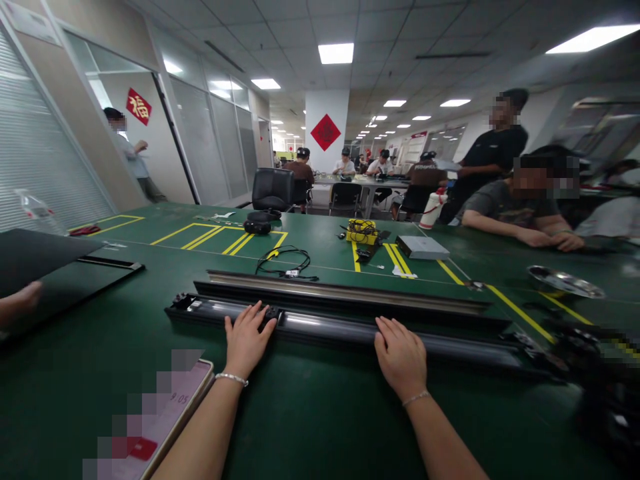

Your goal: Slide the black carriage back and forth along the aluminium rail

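Rail [327, 330], long and black, lay crosswise on green table [310, 420]. Left hand [245, 341] rested flat on it, fingers slightly spread; right hand [400, 357] flat, fingers together. Phone [167, 413] lay beside left forearm.

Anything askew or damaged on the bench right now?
Nothing spilled or broken. The left hand and right hand rest on the long black rail, lying flat. Only the black panel, far left, sits tilted off the table.
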`<state>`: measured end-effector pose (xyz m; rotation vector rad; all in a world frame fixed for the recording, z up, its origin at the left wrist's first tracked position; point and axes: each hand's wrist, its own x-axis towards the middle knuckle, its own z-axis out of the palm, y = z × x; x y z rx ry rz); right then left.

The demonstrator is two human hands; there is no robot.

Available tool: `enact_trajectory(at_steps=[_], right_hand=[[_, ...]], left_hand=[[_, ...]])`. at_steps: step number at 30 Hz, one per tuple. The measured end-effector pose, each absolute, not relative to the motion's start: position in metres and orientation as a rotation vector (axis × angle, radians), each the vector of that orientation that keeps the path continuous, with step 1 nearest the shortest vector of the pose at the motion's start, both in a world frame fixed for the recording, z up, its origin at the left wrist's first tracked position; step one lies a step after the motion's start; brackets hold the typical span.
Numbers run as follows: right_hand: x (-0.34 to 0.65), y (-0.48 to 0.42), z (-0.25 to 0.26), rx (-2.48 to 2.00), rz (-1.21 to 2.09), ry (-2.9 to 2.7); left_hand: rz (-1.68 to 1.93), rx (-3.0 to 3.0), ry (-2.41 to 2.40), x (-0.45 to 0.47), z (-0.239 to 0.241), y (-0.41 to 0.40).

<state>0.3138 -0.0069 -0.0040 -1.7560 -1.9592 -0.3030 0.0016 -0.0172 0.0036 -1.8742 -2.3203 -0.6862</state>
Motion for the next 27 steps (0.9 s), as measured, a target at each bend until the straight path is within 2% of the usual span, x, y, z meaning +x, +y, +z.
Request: enact_trajectory(at_steps=[27], right_hand=[[0.314, -0.008, -0.0028, -1.822, -0.235, -1.991]], left_hand=[[-0.43, -1.999, -2.252, -0.0059, 0.0085, -0.0197]])
